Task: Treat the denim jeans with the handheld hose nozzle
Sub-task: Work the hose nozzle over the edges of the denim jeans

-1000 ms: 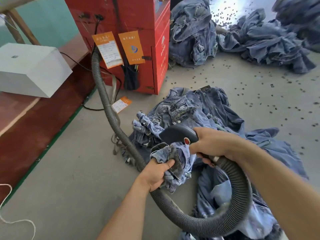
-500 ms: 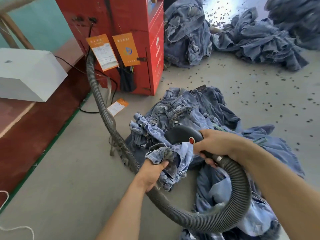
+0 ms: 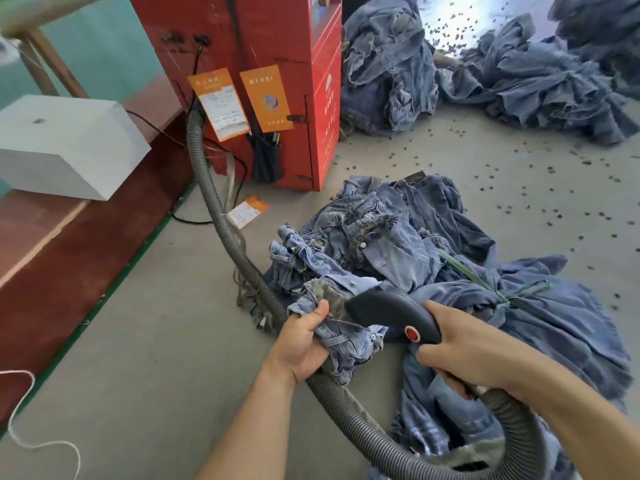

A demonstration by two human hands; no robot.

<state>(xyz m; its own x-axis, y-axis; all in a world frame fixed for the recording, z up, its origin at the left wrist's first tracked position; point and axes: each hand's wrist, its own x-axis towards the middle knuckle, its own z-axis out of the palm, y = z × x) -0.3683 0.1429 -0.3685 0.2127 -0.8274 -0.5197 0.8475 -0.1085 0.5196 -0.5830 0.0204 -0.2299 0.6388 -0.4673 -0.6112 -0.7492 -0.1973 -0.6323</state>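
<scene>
A heap of blue denim jeans [image 3: 388, 244] lies on the concrete floor in front of me. My left hand [image 3: 301, 341] grips a bunched, frayed fold of jeans [image 3: 343, 341] lifted off the heap. My right hand [image 3: 478, 358] grips the rear of the black hose nozzle [image 3: 384, 310], which has a red button on its side. The nozzle's tip sits against the frayed denim just above my left thumb. A grey ribbed hose [image 3: 221, 220] loops from the nozzle under my arms and up to the red machine [image 3: 263, 84].
More denim piles [image 3: 519, 77] lie at the back right, with dark pellets scattered across the floor. A white box [image 3: 65, 147] sits on a red-brown platform at left. Orange tags and black cables hang on the machine. White string trails at the bottom left.
The nozzle has slid left and down onto the frayed fold held by my left hand. My left hand keeps its grip on the denim, and the view has shifted slightly.
</scene>
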